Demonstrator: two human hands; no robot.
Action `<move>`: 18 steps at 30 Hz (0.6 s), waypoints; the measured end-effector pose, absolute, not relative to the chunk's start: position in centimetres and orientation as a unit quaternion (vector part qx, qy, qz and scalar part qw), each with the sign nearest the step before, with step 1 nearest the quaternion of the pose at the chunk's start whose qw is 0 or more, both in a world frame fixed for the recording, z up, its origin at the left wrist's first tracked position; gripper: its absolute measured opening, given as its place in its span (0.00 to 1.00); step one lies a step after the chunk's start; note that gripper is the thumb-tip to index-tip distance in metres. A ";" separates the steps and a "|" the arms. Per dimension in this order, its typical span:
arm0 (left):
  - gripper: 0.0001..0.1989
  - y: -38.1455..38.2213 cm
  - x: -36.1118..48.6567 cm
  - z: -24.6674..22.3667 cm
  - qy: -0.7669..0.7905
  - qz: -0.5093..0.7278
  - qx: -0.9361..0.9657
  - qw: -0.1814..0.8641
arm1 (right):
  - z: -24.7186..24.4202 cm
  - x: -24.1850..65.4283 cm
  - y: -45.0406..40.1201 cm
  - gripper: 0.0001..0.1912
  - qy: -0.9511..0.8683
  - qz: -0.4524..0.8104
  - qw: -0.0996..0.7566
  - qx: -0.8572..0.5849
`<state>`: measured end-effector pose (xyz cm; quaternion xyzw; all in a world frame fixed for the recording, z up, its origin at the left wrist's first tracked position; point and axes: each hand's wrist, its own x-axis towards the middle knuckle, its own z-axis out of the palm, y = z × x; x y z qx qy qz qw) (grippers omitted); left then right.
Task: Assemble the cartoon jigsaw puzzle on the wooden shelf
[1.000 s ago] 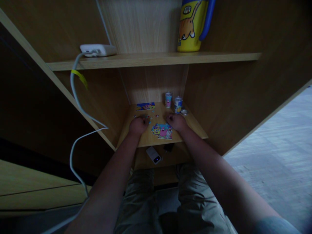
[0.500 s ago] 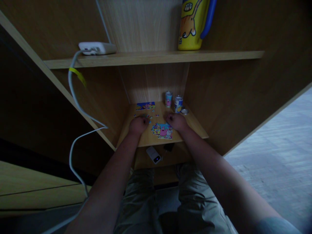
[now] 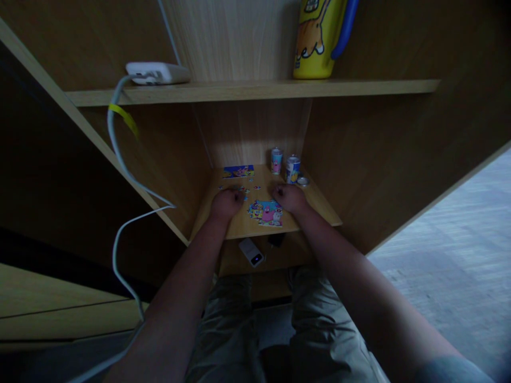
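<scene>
Both arms reaching forward, left hand (image 3: 227, 203) and right hand (image 3: 290, 198) apart, fingers curled

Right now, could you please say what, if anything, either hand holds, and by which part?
It cannot be told: the left hand and right hand are curled beside the colourful, flat, partly assembled puzzle, their fingertips hidden.

We can't really make out the fingertips of our left hand (image 3: 227, 203) or right hand (image 3: 288, 197), too dark and curled. The yellow mug's (image 3: 315, 48) top gets chopped off by the upper edge, and the loose puzzle pieces (image 3: 244, 190) are too tiny to read, some probably blocked by our left hand.
</scene>
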<state>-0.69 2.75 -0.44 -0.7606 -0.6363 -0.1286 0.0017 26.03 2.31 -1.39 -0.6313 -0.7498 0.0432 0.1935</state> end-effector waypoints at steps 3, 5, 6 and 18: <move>0.27 2.8 -0.7 -0.5 -0.634 -0.135 -0.761 -0.003 | -1.4 26.0 2.3 0.19 -0.749 0.039 0.193 -0.633; 0.27 2.8 -0.7 -0.5 -0.637 -0.139 -0.759 -0.009 | -1.5 26.0 2.3 0.20 -0.749 0.038 0.192 -0.633; 0.27 2.7 -0.7 -0.4 -0.638 -0.140 -0.757 -0.011 | -1.5 26.1 2.3 0.21 -0.749 0.038 0.191 -0.633; 0.28 2.4 -0.6 -0.1 -0.633 -0.133 -0.762 -0.008 | -1.3 26.0 2.1 0.22 -0.753 0.037 0.190 -0.629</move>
